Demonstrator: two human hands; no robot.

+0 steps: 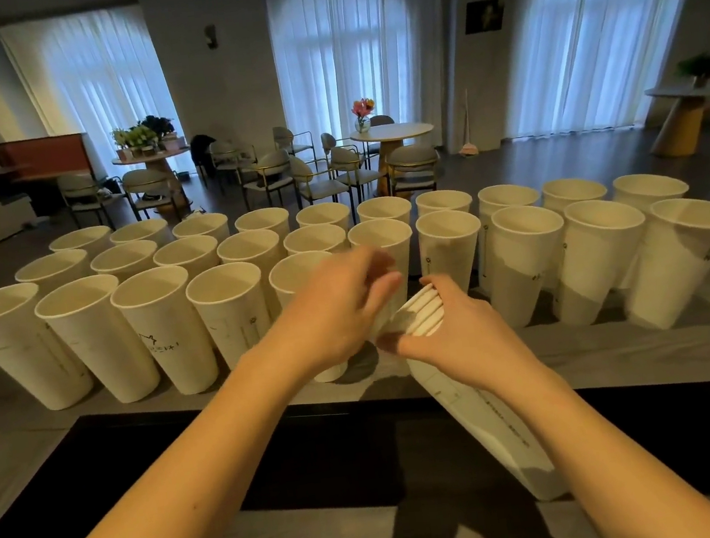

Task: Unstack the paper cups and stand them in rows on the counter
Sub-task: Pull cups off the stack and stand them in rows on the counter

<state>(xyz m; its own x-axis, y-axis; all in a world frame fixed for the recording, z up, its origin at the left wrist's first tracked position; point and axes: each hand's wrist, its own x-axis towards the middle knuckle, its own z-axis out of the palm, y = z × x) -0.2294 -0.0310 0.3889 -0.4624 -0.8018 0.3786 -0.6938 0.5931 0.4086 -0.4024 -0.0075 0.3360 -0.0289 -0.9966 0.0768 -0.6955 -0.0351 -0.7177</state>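
The stack of paper cups (475,406) lies on a slant in the lower middle of the frame, its long axis running from lower right up to centre. Its nested rims point up and away toward the rows; its closed base points down toward the bottom right. The right hand (457,336) wraps around the stack just below the rims, thumb on the near side. The left hand (340,311) reaches in from the lower left with fingers curled at the rims of the stack; motion blur hides whether they pinch a rim.

Beyond the hands, single cups (154,336) stand upright, mouths up, in three rows across the middle of the frame, close together. One of them (300,276) stands partly hidden behind the left hand. They stand on a grey counter (652,347), whose near edge drops to a dark recess across the lower frame.

In the upper half lies a dim room: round tables (391,133) with chairs (269,176), a vase of flowers (362,114), and tall windows with sheer white curtains (361,55).
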